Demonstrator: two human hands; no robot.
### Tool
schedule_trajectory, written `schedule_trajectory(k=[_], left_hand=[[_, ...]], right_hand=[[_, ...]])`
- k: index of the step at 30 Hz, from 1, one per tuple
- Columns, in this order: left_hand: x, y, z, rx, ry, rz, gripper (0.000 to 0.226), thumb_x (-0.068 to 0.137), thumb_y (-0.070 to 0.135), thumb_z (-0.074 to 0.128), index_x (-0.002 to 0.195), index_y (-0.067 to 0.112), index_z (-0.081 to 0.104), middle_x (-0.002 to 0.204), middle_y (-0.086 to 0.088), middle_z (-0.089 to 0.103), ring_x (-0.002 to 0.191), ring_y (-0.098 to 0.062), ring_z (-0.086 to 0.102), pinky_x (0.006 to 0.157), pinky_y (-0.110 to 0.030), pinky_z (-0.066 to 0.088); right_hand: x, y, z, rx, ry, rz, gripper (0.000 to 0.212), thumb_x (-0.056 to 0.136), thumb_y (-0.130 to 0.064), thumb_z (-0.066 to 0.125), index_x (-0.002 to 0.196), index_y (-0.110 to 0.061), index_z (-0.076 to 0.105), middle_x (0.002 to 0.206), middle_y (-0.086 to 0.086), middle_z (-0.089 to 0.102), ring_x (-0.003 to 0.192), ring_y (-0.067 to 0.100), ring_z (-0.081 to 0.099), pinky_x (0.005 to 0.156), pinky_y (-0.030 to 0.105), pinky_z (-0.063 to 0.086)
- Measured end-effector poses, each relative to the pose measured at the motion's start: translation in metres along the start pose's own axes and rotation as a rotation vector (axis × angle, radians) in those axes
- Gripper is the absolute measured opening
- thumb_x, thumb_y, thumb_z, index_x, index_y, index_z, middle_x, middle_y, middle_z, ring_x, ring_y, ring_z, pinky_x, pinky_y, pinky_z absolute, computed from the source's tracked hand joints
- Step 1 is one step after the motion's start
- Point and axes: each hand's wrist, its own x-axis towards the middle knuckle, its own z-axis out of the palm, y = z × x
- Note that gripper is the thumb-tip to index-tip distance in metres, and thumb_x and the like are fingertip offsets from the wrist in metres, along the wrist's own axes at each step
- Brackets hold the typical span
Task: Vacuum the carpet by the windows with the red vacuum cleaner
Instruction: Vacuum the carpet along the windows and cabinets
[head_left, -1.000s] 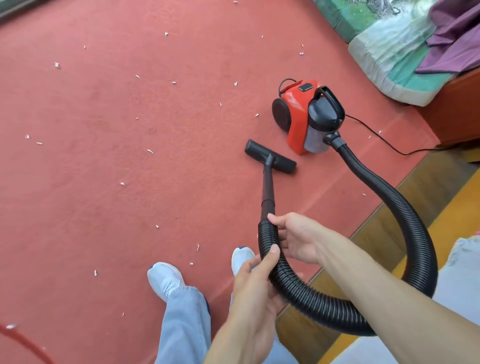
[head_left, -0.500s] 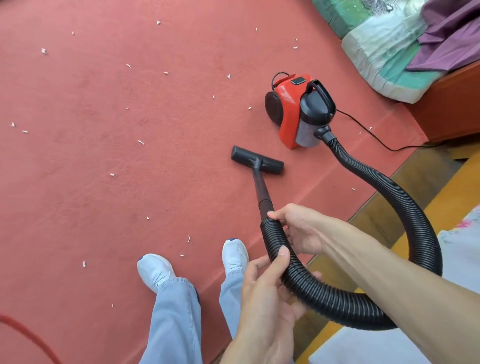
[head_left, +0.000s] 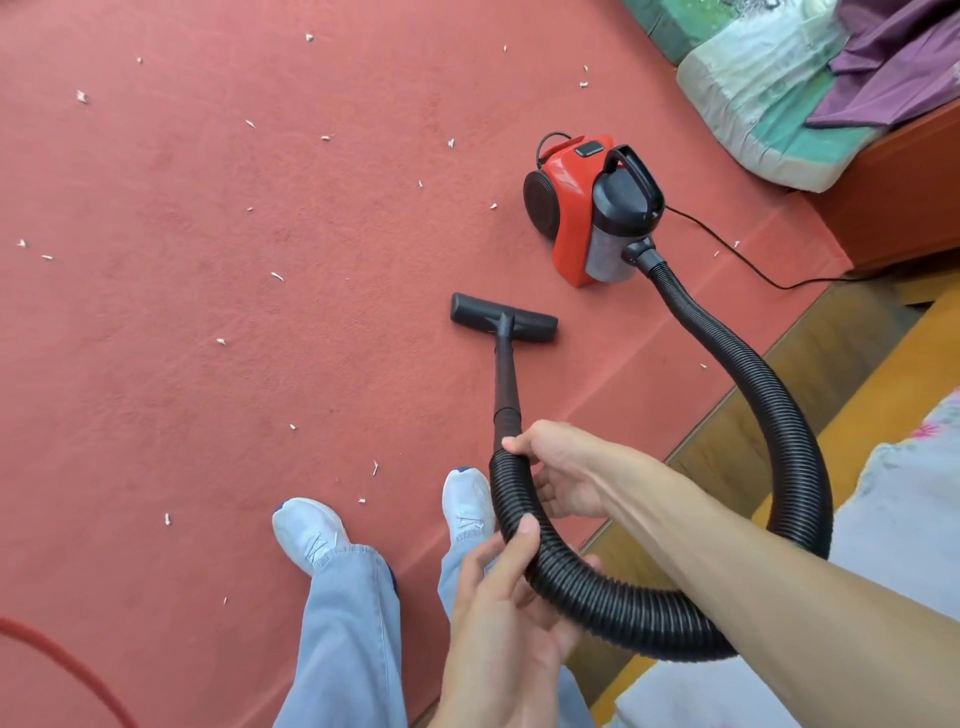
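Head view: both hands, left (head_left: 498, 618) and right (head_left: 561, 473), curl around ribbed black flexible hose (head_left: 779, 415); red canister vacuum cleaner (head_left: 576, 218) and flat black floor nozzle (head_left: 530, 325) rest on littered red carpet (head_left: 208, 312).

Beyond my right hand (head_left: 566, 467) the vacuum cleaner (head_left: 569, 223) is red and black, its bin greyish, I think; the ribbed hose (head_left: 779, 415) is black. The carpet (head_left: 208, 312) is salmon red with white flecks (head_left: 277, 276). By my left hand (head_left: 498, 618), pale blue jeans (head_left: 343, 634), white shoes (head_left: 306, 530).

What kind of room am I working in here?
Likely a bedroom at home: red carpet strewn with white scraps, bedding piled on a wooden frame, and a red vacuum cleaner.
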Motion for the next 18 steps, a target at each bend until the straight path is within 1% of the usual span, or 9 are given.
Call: schedule_trajectory(k=[2, 5, 8, 10, 11, 13, 15, 17, 18], left_hand=[[-0.003, -0.007, -0.001, -0.024, 0.001, -0.007, 0.050, 0.082, 0.013, 0.072, 0.127, 0.002, 0.054, 0.092, -0.026, 0.063, 0.066, -0.038, 0.071, 0.063, -0.048, 0.061], [0.005, -0.008, 0.004, -0.009, 0.014, 0.020, 0.048, 0.086, 0.018, 0.071, 0.127, -0.002, 0.056, 0.096, -0.023, 0.064, 0.070, -0.032, 0.072, 0.068, -0.044, 0.062], [0.019, 0.003, 0.011, 0.015, 0.002, 0.067, 0.041, 0.091, 0.023, 0.067, 0.125, -0.001, 0.061, 0.096, -0.019, 0.064, 0.083, -0.027, 0.072, 0.071, -0.036, 0.060], [0.025, 0.013, 0.017, 0.030, -0.030, 0.116, 0.033, 0.093, 0.019, 0.065, 0.123, 0.004, 0.065, 0.103, -0.019, 0.068, 0.097, -0.028, 0.072, 0.069, -0.032, 0.060], [0.025, 0.017, 0.019, 0.036, -0.054, 0.147, 0.031, 0.093, 0.017, 0.065, 0.122, 0.006, 0.066, 0.105, -0.018, 0.069, 0.100, -0.027, 0.071, 0.070, -0.030, 0.060], [0.021, 0.022, 0.023, 0.032, -0.099, 0.206, 0.037, 0.091, 0.014, 0.067, 0.127, 0.009, 0.063, 0.100, -0.014, 0.069, 0.095, -0.025, 0.068, 0.071, -0.030, 0.059], [0.013, 0.023, 0.024, 0.007, -0.120, 0.245, 0.043, 0.088, 0.012, 0.069, 0.130, 0.012, 0.058, 0.091, -0.011, 0.069, 0.086, -0.024, 0.066, 0.067, -0.030, 0.061], [0.002, 0.020, 0.024, 0.008, -0.169, 0.252, 0.039, 0.089, 0.015, 0.067, 0.127, 0.015, 0.059, 0.086, -0.009, 0.065, 0.076, -0.022, 0.064, 0.068, -0.036, 0.061], [-0.004, 0.017, 0.025, 0.002, -0.194, 0.237, 0.036, 0.090, 0.017, 0.065, 0.126, 0.016, 0.061, 0.087, -0.011, 0.063, 0.077, -0.024, 0.064, 0.073, -0.043, 0.061]], right_hand=[[0.000, 0.008, -0.004, -0.014, -0.014, 0.017, 0.017, 0.100, -0.025, 0.049, 0.102, -0.009, 0.053, 0.076, 0.010, 0.060, 0.063, 0.021, 0.058, 0.057, 0.027, 0.047], [0.009, 0.001, -0.007, -0.013, 0.013, -0.011, 0.018, 0.101, -0.026, 0.050, 0.102, -0.009, 0.054, 0.079, 0.012, 0.061, 0.066, 0.022, 0.059, 0.059, 0.029, 0.048], [0.015, -0.019, -0.005, 0.037, 0.071, -0.074, 0.017, 0.101, -0.026, 0.049, 0.102, -0.009, 0.053, 0.080, 0.011, 0.060, 0.068, 0.022, 0.058, 0.058, 0.030, 0.047], [0.016, -0.032, -0.002, 0.089, 0.095, -0.133, 0.017, 0.101, -0.027, 0.049, 0.100, -0.011, 0.053, 0.077, 0.008, 0.057, 0.066, 0.021, 0.056, 0.057, 0.029, 0.045], [0.016, -0.038, 0.000, 0.114, 0.101, -0.163, 0.017, 0.100, -0.027, 0.049, 0.098, -0.011, 0.054, 0.076, 0.007, 0.057, 0.065, 0.020, 0.055, 0.057, 0.028, 0.045], [0.011, -0.048, 0.002, 0.148, 0.096, -0.207, 0.018, 0.100, -0.028, 0.049, 0.095, -0.011, 0.055, 0.076, 0.007, 0.055, 0.067, 0.020, 0.054, 0.062, 0.029, 0.048], [0.001, -0.054, 0.002, 0.145, 0.068, -0.220, 0.020, 0.100, -0.027, 0.050, 0.097, -0.009, 0.055, 0.078, 0.008, 0.055, 0.068, 0.021, 0.053, 0.066, 0.033, 0.049], [-0.007, -0.059, 0.000, 0.118, 0.045, -0.226, 0.020, 0.100, -0.027, 0.052, 0.097, -0.007, 0.055, 0.080, 0.009, 0.054, 0.069, 0.022, 0.053, 0.066, 0.035, 0.050], [-0.009, -0.060, 0.001, 0.102, 0.041, -0.226, 0.020, 0.099, -0.027, 0.054, 0.096, -0.007, 0.056, 0.080, 0.009, 0.055, 0.069, 0.022, 0.054, 0.067, 0.035, 0.050]])
